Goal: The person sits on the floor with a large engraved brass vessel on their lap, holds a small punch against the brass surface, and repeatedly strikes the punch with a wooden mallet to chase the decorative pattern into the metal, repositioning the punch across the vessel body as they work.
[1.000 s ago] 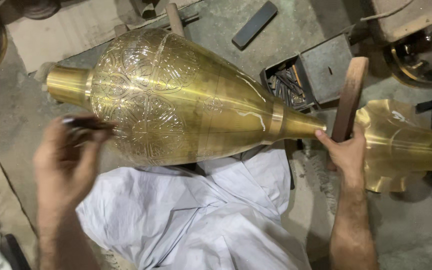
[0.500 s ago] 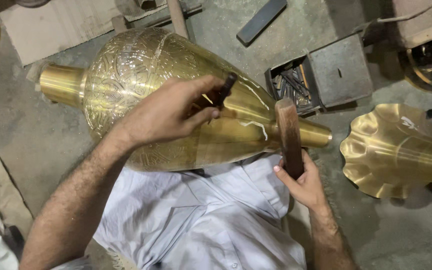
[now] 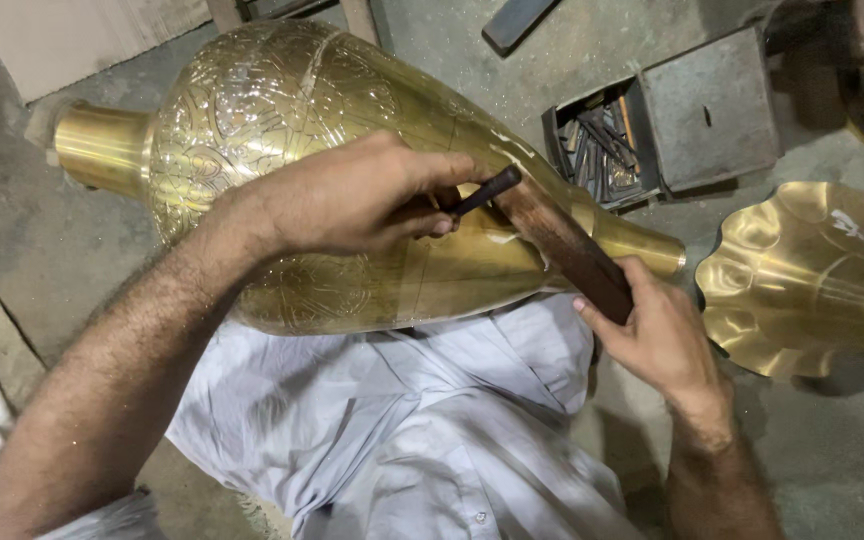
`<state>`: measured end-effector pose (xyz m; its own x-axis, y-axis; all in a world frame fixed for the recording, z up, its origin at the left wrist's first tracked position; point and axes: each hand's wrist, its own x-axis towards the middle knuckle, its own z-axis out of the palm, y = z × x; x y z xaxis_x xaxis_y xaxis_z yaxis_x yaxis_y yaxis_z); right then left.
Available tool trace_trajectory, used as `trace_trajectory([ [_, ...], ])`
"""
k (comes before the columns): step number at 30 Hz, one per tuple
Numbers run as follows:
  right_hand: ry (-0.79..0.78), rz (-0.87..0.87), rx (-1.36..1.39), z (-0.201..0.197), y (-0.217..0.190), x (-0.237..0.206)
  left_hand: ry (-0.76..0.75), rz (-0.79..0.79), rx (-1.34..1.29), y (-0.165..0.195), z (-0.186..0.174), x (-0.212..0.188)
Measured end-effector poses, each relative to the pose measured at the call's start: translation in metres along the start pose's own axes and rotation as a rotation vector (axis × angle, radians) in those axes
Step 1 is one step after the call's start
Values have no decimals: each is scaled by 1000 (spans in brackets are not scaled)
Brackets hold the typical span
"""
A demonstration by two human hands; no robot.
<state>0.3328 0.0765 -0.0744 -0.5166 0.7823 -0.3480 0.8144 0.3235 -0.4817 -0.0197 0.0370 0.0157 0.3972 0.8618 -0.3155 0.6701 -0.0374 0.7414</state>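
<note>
The brass vase [image 3: 332, 190] lies across the person's lap. The left hand [image 3: 352, 195] pinches a thin punch [image 3: 482, 190] against it; the right hand [image 3: 657, 335] grips a wooden mallet [image 3: 567, 245]. Light, square taps seem best.

We are in a metalworking workshop: a large engraved brass vase [image 3: 352, 180] lies across our lap above a bare concrete floor [image 3: 12, 230], an open metal box [image 3: 667, 120] of punches and chisels sits close by, and another fluted brass piece [image 3: 812, 275] rests alongside.
</note>
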Motion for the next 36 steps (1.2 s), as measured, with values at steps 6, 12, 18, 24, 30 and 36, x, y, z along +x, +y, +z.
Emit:
trace_trajectory([
  [6,36,-23,-36,-21,4,11,-35,21,11,2,-5,9],
  [12,224,-203,784,-11,6,13,-118,10,-17,5,-13,14],
  [18,170,-280,848,-3,1,14,-140,-59,53,11,-13,14],
  [24,183,-289,678,0,-11,14,-105,81,51,6,-13,11],
  [30,230,-306,564,4,-16,15,-77,122,27,0,-10,10],
  [36,221,-278,748,-1,-26,19,-58,179,12,-7,-8,10],
])
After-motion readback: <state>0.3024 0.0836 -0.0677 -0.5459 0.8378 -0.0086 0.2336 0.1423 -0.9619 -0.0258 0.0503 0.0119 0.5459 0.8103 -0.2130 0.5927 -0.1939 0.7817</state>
